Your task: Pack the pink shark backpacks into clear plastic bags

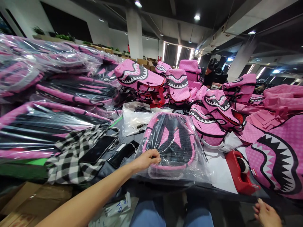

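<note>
A pink and black backpack [181, 156] lies inside a clear plastic bag [202, 168] on the table in front of me, its dark padded back facing up. My left hand [149, 159] is closed, pinching the bag's film at the lower left of the backpack. At the lower right, beyond the table's front edge, my right hand [267, 213] has its fingers curled together. Whatever they hold, if anything, is too small to make out. That hand is just below a red tape dispenser [233, 170] carrying a white roll.
Bagged backpacks [78, 91] pile up on the left. Pink shark-mouth backpacks [177, 85] heap along the back and right. Two black phones [98, 149] lie near a checkered cloth [71, 157]. A cardboard box [35, 201] stands below left. Someone [213, 72] is farther back.
</note>
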Available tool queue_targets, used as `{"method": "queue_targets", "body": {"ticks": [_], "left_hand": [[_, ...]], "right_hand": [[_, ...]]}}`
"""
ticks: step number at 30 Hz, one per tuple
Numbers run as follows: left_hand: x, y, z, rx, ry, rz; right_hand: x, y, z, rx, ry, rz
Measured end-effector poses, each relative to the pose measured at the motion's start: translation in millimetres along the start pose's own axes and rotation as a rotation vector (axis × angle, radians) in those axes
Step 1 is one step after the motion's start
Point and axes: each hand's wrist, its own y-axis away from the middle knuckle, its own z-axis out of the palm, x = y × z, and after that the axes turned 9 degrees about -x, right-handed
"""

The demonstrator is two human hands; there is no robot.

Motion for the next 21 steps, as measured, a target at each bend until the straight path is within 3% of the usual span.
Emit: {"method": "queue_targets", "body": {"ticks": [3,7,9,11,14,17,21], "left_hand": [[-2.2,-1.3,0.8,0.014,-0.032,-0.001],[-4.9,-2.8,0.9,0.021,-0.038,0.000],[-5.8,-3.5,0.9,0.028,-0.046,-0.001],[-6.2,-4.4,0.8,0.028,-0.062,0.002],[-5.9,-5.8,0.7,0.025,-0.100,0.013],[-4.9,-5.7,0.1,0.027,-0.137,0.029],[-5.7,-3.7,-1.4,0.014,-0.176,0.053]], "right_hand": [[-36.9,37.3,45.3,-0.197,-0.512,0.087],[-118.9,69.1,81.6,-0.472,-0.770,0.073],[-165.2,70.1,94.3,-0.736,-0.638,-0.117],[-209.5,61.2,112.7,-1.020,-0.333,-0.413],[-259.8,39.6,153.0,-1.272,0.139,-0.743],[-279.0,19.0,191.8,-1.285,0.470,-0.876],[-265.4,2.8,207.4,-1.078,0.654,-0.720]]}}
